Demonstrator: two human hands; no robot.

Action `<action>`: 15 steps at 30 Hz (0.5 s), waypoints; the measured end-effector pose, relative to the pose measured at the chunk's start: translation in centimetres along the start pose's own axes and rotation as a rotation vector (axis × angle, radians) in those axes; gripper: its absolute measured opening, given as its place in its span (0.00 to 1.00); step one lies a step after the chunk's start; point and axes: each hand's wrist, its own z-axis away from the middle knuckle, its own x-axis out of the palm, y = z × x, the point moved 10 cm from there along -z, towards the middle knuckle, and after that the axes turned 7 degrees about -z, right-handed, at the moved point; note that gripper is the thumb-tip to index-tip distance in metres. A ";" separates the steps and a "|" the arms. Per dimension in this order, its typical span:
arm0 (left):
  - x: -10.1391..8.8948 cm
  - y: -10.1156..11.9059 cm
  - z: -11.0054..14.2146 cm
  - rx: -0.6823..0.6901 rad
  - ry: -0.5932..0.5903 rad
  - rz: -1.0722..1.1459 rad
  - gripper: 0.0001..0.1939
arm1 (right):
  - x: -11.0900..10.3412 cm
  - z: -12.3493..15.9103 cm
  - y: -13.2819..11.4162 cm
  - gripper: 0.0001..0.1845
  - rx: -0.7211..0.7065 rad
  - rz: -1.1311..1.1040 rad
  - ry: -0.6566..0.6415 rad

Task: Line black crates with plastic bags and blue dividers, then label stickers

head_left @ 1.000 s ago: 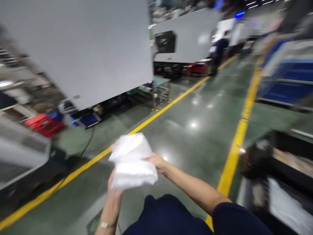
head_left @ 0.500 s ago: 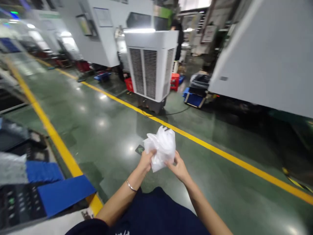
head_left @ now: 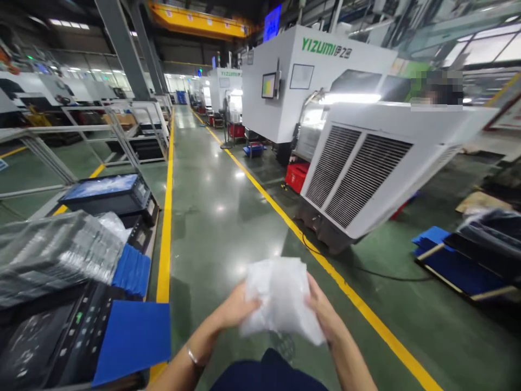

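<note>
- We hold the white packet (head_left: 279, 296) before us, over the floor (head_left: 203, 233), pinched between left hand (head_left: 237, 307) and right hand (head_left: 323, 309); blur hides how firmly.
- It looks soft, so uneven pressure could make it buckle and slip down between our palms.
- The cable (head_left: 399, 278) lies loose near the cooler (head_left: 358, 174); stepping there, we could trip.
- At our left, the blue sheet (head_left: 134, 339) juts across the line (head_left: 164, 244); brushing it could jolt our grip.

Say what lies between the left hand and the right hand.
In the head view, a white bundle lies between the left hand and the right hand, gripped from both sides.
</note>
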 end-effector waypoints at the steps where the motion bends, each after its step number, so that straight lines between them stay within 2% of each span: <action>1: 0.2 0.5 -0.8 0.030 -0.077 -0.012 0.36 | 1.3 -1.1 0.6 0.49 -0.036 0.064 -0.048; 2: 0.8 0.7 -1.8 0.056 -0.157 -0.009 0.40 | 2.3 -2.1 1.1 0.50 -0.094 0.136 -0.083; 4: 1.8 0.1 -4.6 0.081 -0.258 0.003 0.44 | 3.5 -4.7 1.9 0.42 -0.253 0.258 -0.111; 6: 1.4 -1.4 -9.2 0.074 -0.197 -0.044 0.42 | 4.0 -8.6 2.5 0.34 -0.382 0.330 -0.110; 9: -2.3 -3.2 -17.9 0.016 0.071 -0.134 0.41 | 4.5 -17.4 2.9 0.31 -0.464 0.397 -0.079; 11: -5.5 -3.1 -23.5 -0.018 0.221 -0.125 0.43 | 5.2 -23.8 2.6 0.31 -0.519 0.427 -0.081; 15: -12.2 -1.8 -32.6 -0.098 0.408 -0.088 0.51 | 8.3 -34.7 2.8 0.33 -0.631 0.472 -0.250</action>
